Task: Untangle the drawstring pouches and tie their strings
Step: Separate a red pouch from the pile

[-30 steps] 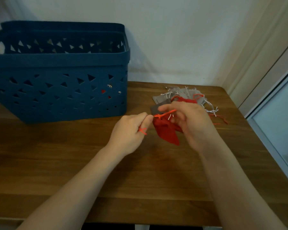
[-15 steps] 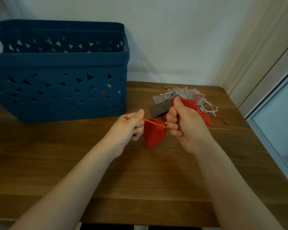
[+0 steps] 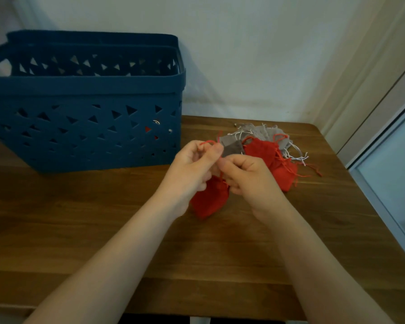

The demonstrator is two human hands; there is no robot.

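A small red drawstring pouch (image 3: 209, 199) hangs below my two hands over the middle of the wooden table (image 3: 103, 230). My left hand (image 3: 192, 167) pinches its red string (image 3: 207, 142), which loops above my fingertips. My right hand (image 3: 246, 176) pinches the same string close beside the left, fingers curled. Behind them lies a tangled pile of pouches: red ones (image 3: 264, 150), a dark grey one (image 3: 234, 148) and light grey ones (image 3: 260, 133) with white strings (image 3: 295, 156).
A tall blue plastic basket (image 3: 84, 108) with triangular holes stands at the back left, and something red shows through its holes. A white wall runs behind the table. A pale frame edge (image 3: 384, 188) borders the table's right side.
My hands have come together from a spread, taut-string pull. The string now loops above my left fingers, and the pouch hangs lower beneath both hands.
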